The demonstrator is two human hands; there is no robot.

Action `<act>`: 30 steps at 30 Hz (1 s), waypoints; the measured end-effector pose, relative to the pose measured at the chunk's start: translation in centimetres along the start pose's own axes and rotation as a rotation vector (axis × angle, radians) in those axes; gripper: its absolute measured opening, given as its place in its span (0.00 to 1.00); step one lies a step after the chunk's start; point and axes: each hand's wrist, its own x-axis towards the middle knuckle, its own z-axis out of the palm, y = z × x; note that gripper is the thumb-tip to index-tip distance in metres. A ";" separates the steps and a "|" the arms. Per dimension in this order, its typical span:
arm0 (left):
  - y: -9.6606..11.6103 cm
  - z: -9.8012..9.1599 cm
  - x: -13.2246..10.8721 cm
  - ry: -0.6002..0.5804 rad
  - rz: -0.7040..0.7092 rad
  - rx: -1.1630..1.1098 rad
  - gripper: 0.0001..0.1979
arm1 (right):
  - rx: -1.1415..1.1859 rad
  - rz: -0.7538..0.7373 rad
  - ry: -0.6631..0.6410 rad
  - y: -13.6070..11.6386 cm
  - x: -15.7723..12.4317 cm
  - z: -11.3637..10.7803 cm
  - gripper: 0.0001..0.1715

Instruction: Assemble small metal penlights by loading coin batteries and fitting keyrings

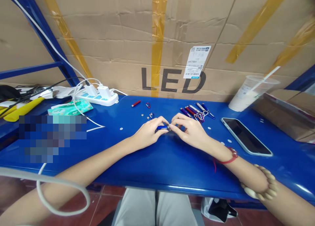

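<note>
My left hand (pixel 147 133) is closed around a small blue metal tube (pixel 161 128), which looks like a keychain mini flashlight and lies roughly level above the table. At the tube's silvery right end, the fingertips of my right hand (pixel 188 129) are pinched together. Whether they hold a separate small part there is hidden. Just beyond my left hand are a blue carabiner clip (pixel 151 115), a red carabiner clip (pixel 148 105), a red tube (pixel 136 103) and a few small silvery discs (pixel 148 117). Several coloured mini flashlights with clips (pixel 193 112) lie grouped beyond my right hand.
On the blue table (pixel 147 167), a phone (pixel 246 136) lies to the right, with a plastic cup (pixel 246 94) behind it. A power strip (pixel 98 97) and tissue pack (pixel 70 108) stand left. White cable (pixel 64 183) loops over my left forearm. Cardboard (pixel 110 39) closes the back.
</note>
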 end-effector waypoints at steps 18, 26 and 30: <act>-2.9 -2.5 1.4 0.373 -0.043 0.023 0.11 | -0.131 0.199 -0.094 4.5 1.0 -2.1 0.28; -1.9 -2.5 0.7 0.249 -0.053 0.363 0.13 | -0.123 0.003 -0.077 3.1 0.7 -0.4 0.16; -1.6 -2.1 0.7 0.218 -0.020 0.354 0.14 | -0.152 0.001 -0.111 2.7 0.5 0.4 0.08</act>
